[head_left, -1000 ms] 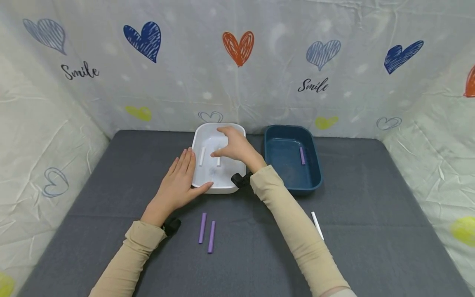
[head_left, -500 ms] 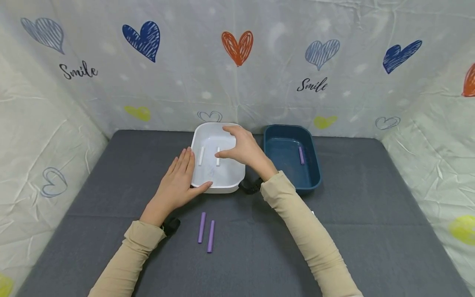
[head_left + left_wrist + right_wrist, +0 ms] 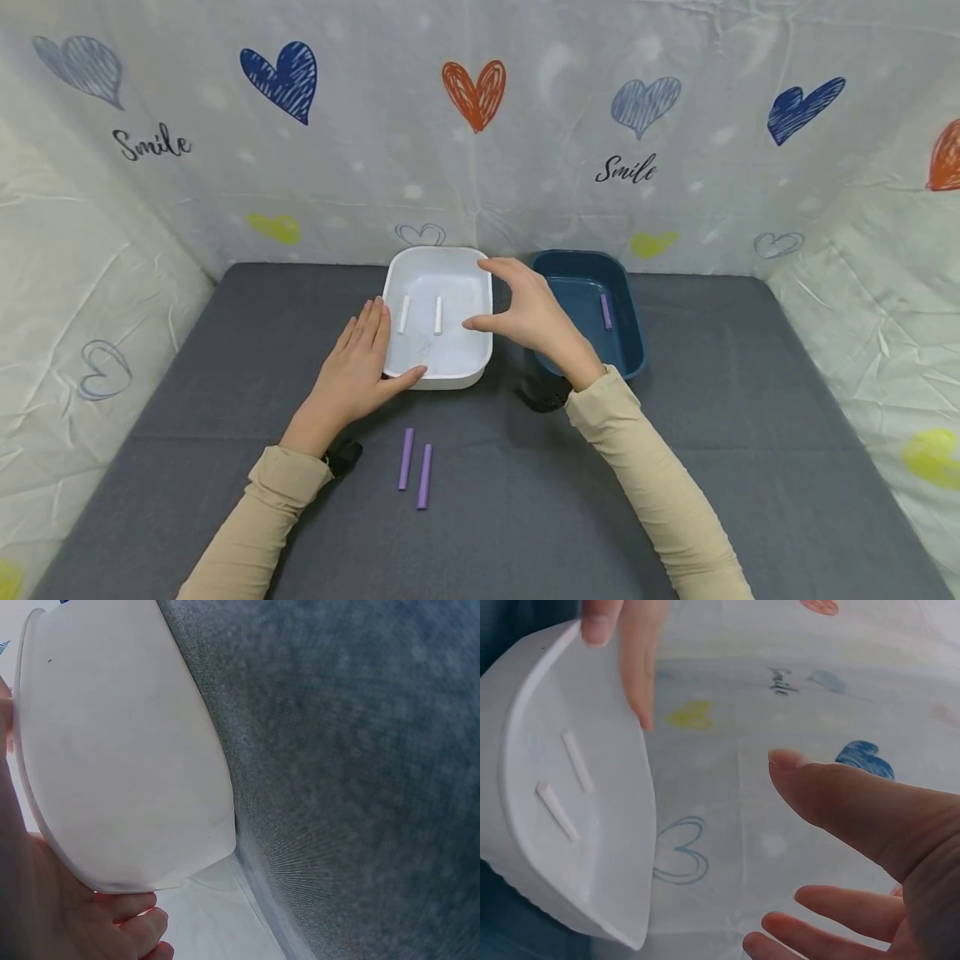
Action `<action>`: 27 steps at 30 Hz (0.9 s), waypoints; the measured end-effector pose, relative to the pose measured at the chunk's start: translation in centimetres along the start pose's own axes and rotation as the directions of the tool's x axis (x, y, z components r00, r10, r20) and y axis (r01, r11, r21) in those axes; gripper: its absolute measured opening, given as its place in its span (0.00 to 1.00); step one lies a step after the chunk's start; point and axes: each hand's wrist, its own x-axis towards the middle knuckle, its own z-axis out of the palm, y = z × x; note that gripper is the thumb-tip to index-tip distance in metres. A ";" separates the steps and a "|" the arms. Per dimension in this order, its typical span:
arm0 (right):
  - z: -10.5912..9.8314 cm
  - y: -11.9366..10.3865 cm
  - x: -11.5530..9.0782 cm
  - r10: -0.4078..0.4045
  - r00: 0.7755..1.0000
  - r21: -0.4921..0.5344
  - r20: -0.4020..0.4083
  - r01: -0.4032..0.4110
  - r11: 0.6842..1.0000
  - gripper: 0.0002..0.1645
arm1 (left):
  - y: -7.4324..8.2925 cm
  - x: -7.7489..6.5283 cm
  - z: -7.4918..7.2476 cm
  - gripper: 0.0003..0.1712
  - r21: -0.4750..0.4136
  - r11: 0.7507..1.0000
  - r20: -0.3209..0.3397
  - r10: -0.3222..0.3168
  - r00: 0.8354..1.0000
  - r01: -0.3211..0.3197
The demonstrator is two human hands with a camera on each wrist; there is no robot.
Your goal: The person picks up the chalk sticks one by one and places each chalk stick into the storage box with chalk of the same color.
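Two purple sticks [image 3: 424, 477] lie on the dark cloth [image 3: 525, 517], nearer us than the left hand [image 3: 351, 367] and to its right. That hand lies along the white tray [image 3: 450, 384], straight fingers at the side wall, thumb at the near rim; a light touch, we judge, steadies the tray without tilting it. Our right hand [image 3: 528, 312], thumb and fingers spread around nothing, hangs near the opposite rim; carrying it well clear should spare us nudging the two white sticks [image 3: 438, 316], which lie apart inside the tray, to its left. Right of that hand, partly hidden by it, the blue tray [image 3: 581, 279] holds another purple stick [image 3: 606, 312]; beyond both hands hangs the heart-printed curtain [image 3: 540, 183].
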 end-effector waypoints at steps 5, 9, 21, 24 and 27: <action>-0.8 0.7 -1.4 -0.006 0.999 -0.005 -0.032 0.006 1.000 0.49 | -0.1 0.0 0.1 0.64 -0.002 1.000 -0.010 0.004 1.000 -0.004; -1.4 1.5 -2.4 0.016 0.999 -0.006 -0.042 -0.016 1.000 0.50 | -0.1 0.0 0.0 0.64 -0.004 1.000 -0.010 0.010 1.000 -0.010; -3.8 4.6 -6.0 0.043 0.997 0.078 -0.067 -0.038 0.996 0.50 | 0.0 0.1 0.1 0.64 -0.012 1.000 0.002 0.014 1.000 -0.014; -4.4 5.9 -7.0 0.032 0.997 0.149 -0.063 -0.022 0.989 0.50 | 0.0 0.1 0.1 0.64 -0.015 1.000 -0.003 0.013 1.000 -0.013; -4.9 7.4 -8.0 0.025 0.998 0.225 -0.058 -0.011 0.974 0.49 | 0.0 0.2 0.1 0.64 -0.013 1.000 -0.011 0.017 1.000 -0.017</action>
